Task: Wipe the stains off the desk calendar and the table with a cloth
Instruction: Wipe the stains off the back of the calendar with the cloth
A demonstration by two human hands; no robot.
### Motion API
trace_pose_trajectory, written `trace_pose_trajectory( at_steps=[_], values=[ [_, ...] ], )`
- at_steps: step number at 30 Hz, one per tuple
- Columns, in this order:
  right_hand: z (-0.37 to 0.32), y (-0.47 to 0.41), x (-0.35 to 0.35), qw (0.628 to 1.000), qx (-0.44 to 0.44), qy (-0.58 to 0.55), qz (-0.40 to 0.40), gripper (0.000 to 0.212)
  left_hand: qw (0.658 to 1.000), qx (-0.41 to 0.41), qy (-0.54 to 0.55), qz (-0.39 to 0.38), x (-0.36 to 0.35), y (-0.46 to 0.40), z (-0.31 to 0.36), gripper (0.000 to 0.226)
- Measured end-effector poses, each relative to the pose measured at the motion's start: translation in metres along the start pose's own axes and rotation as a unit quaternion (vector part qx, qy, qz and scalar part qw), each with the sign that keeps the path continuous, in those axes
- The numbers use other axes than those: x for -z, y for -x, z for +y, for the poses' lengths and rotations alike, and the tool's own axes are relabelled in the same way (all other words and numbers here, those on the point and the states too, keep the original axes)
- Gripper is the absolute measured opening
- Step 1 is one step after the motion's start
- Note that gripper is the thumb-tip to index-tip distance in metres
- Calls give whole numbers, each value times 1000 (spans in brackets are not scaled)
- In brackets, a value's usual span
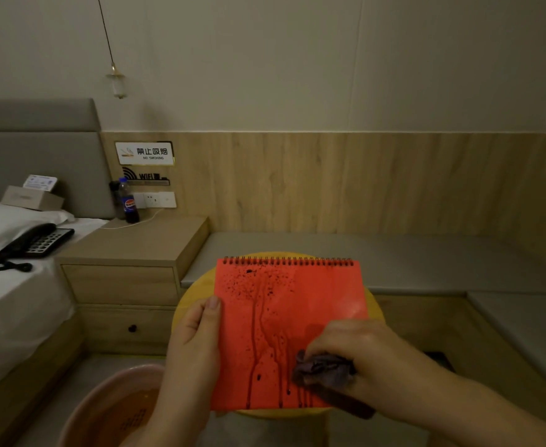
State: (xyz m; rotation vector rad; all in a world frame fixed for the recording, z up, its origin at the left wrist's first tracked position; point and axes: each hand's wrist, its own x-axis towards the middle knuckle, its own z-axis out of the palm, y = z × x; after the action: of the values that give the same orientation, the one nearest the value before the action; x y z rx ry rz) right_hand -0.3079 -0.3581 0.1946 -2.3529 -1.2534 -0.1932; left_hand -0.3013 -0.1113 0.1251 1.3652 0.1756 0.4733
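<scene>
Right hand (358,353) clamps a crumpled purple cloth (324,371) against the stained red spiral-bound desk calendar (291,317), left hand (194,333) gripping its nine-o'clock edge; "NO SMOKING" sign (144,153) at ten o'clock.

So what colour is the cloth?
Dark purple cloth, bunched in the right hand; head view.

Red spiral-bound desk calendar (289,330), dark drips and spatter, propped on yellow round table (194,291), between both hands. Crumpled purple cloth (324,371) under right hand (362,359).
</scene>
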Motion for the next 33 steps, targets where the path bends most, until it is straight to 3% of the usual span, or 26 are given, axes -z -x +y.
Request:
trace_pose_trajectory(
  at_steps=[16, 33],
  values=[
    [10, -15, 9, 997, -18, 58, 47, 21, 1000, -7, 0, 11, -1, 0, 7, 30],
    [28, -59, 33, 978, -19, 120, 168, 25, 1000, -16, 6, -8, 2, 8, 8, 32]
  ],
)
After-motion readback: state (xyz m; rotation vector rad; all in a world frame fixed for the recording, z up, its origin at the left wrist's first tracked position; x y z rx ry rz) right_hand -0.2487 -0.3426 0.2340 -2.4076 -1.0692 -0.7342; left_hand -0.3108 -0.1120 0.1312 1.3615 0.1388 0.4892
